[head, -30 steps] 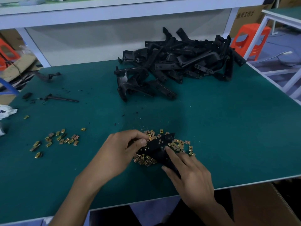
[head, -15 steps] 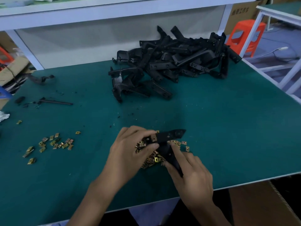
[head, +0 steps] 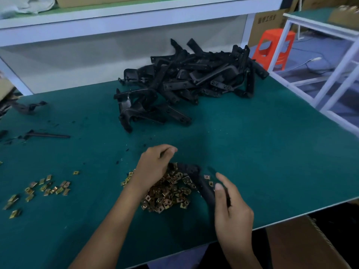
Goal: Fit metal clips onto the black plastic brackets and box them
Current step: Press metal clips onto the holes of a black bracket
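Waiting just under the near table (head: 291,152) edge, right side: cardboard box (head: 303,247), presumably there so finished parts drop straight in. Right grip (head: 233,208) is wrapped round the lower end of one black bracket (head: 206,188), held low against the clip pile (head: 167,193), likely so each fit is a short reach. Left grip (head: 153,167) sits over the pile with fingertips curled together; can't tell if a clip is pinched. Second clip scatter (head: 46,187) lies well left. Further out is a thin rod (head: 48,135) with black scraps. Bracket heap (head: 186,84) is at the far side, only small scraps between it and the hands. Orange stool (head: 275,47) beyond.
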The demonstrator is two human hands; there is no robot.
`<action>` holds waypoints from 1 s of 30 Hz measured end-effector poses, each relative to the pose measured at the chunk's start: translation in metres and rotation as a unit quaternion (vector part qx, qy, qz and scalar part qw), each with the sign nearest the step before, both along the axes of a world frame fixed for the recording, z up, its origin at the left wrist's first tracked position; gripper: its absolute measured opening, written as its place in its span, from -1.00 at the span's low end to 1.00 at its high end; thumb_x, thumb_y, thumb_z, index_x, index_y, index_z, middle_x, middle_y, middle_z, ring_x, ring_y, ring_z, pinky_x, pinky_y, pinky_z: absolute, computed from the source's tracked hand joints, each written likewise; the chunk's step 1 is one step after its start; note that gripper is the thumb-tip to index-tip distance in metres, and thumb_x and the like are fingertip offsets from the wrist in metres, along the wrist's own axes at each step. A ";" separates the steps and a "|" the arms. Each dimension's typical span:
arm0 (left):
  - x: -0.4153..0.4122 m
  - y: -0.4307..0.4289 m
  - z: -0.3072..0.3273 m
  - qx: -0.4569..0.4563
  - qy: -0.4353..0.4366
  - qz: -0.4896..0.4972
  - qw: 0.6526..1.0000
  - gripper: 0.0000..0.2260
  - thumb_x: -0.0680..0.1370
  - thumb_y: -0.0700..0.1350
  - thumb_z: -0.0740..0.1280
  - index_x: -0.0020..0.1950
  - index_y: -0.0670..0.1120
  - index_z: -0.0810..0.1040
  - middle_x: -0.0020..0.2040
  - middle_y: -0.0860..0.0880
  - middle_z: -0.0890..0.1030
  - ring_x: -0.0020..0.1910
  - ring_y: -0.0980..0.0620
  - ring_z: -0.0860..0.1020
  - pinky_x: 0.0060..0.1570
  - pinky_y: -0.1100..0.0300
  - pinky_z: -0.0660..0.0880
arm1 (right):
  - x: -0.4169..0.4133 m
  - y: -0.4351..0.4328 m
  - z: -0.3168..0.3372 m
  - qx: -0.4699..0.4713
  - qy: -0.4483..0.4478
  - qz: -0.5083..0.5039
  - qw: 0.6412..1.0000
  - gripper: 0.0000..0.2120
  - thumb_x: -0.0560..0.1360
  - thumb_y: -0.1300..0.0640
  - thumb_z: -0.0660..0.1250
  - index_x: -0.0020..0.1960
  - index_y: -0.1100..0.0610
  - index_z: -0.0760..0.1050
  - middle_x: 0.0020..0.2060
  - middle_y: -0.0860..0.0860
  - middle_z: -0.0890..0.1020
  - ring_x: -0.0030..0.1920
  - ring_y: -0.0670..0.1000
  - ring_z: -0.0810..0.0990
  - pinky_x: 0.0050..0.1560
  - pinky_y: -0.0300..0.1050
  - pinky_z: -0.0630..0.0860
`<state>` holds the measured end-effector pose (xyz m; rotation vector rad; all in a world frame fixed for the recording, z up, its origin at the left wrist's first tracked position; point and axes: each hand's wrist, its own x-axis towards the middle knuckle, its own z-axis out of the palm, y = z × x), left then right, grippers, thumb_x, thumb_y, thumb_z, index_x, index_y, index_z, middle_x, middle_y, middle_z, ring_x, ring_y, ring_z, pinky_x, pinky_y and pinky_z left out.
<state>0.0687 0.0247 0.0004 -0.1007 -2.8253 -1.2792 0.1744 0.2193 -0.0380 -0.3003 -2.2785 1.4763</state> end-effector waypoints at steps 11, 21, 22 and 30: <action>0.000 -0.003 -0.016 -0.127 -0.032 -0.040 0.991 -0.77 0.57 0.00 0.43 -0.24 0.18 0.46 -0.19 0.23 0.48 -0.16 0.30 0.42 -0.25 0.43 0.26 | -0.004 0.013 0.016 -0.230 -0.052 0.097 0.967 -0.71 0.22 -0.11 0.59 -0.27 0.03 0.58 -0.48 -0.11 0.46 -0.42 -0.13 0.36 -0.43 -0.22 0.32; 0.014 -0.007 -0.011 -0.091 -0.038 0.002 0.995 -0.90 0.64 0.05 0.33 -0.07 0.13 0.47 -0.16 0.15 0.60 -0.14 0.18 0.56 -0.19 0.29 0.41 | -0.004 0.031 0.025 -0.369 -0.103 0.157 0.910 -0.69 0.17 -0.09 0.57 -0.16 0.02 0.65 -0.44 0.05 0.52 -0.47 -0.01 0.43 -0.43 -0.19 0.36; 0.016 -0.009 -0.007 -0.063 -0.034 0.013 0.997 -0.93 0.64 0.05 0.32 -0.02 0.14 0.48 -0.16 0.14 0.62 -0.16 0.20 0.57 -0.22 0.31 0.40 | -0.003 0.033 0.028 -0.392 -0.121 0.178 0.894 -0.63 0.16 -0.10 0.55 -0.06 -0.02 0.67 -0.46 0.06 0.50 -0.52 -0.03 0.39 -0.50 -0.23 0.33; 0.041 -0.020 0.035 0.188 -0.015 0.086 0.978 -0.94 0.54 0.05 0.45 -0.08 0.15 0.73 -0.19 0.05 0.72 -0.29 0.21 0.59 -0.23 0.33 0.54 | -0.003 0.018 0.041 -0.139 -0.073 0.342 0.927 -0.65 0.45 -0.10 0.46 0.18 -0.41 0.53 0.00 -0.16 0.70 -0.01 -0.17 0.65 -0.06 -0.34 0.49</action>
